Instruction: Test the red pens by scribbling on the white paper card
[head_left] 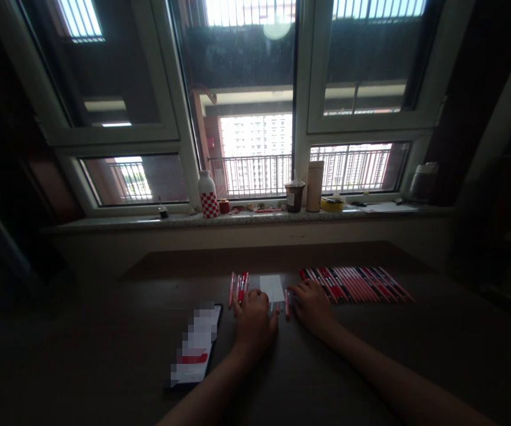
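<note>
My left hand (255, 320) rests palm down on the dark table, its fingers apart and its thumb out to the right. Several red and pink pens (238, 286) lie just beyond its fingertips, partly covered by them. My right hand (312, 307) has its fingertips bent in at a pink pen (287, 306) that lies lengthwise between the hands. A second slim pen (277, 307) shows beside my left thumb. Behind the hands lies a white slip of paper (272, 286). To the right, a long row of red, pink and black pens (355, 285) lies side by side.
A phone (196, 346) with a blurred screen lies left of my left forearm. On the windowsill (255, 220) stand a checkered bottle (208, 195), a drink cup (295, 197), a tan flask (314, 186) and a yellow tape roll (332, 205).
</note>
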Tool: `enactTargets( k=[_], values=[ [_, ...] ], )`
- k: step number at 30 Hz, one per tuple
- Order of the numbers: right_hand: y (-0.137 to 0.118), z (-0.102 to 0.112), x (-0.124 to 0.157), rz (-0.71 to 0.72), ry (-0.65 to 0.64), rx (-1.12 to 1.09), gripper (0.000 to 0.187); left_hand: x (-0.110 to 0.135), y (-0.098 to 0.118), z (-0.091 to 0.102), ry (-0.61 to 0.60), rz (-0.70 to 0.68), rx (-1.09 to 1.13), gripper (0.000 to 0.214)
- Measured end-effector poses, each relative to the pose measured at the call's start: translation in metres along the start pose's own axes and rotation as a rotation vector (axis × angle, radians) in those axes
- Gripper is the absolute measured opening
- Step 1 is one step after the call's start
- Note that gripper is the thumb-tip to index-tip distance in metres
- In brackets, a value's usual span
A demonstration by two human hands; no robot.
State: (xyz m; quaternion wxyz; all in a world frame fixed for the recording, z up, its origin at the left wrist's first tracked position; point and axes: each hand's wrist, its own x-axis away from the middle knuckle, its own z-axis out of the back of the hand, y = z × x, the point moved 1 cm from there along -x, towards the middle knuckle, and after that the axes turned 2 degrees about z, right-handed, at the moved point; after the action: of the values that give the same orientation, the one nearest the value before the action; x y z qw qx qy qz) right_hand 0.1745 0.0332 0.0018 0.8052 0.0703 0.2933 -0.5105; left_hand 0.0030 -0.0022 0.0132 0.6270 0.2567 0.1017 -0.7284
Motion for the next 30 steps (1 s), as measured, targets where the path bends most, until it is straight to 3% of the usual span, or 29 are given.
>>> enactTargets(
  k=[7, 23, 30],
  values=[
    [0.000, 0.000, 0.001, 0.002, -0.040, 0.004, 0.033, 0.004, -0.003, -0.007, 0.011, 0.056, -0.056, 0.048],
    [0.001, -0.001, 0.000, -0.019, -0.016, -0.072, 0.031, 0.003, -0.004, -0.007, -0.024, 0.039, -0.064, 0.046],
    [-0.012, 0.006, 0.001, 0.130, 0.034, -0.246, 0.017, 0.003, -0.004, -0.008, -0.026, 0.052, -0.076, 0.046]
  ],
)
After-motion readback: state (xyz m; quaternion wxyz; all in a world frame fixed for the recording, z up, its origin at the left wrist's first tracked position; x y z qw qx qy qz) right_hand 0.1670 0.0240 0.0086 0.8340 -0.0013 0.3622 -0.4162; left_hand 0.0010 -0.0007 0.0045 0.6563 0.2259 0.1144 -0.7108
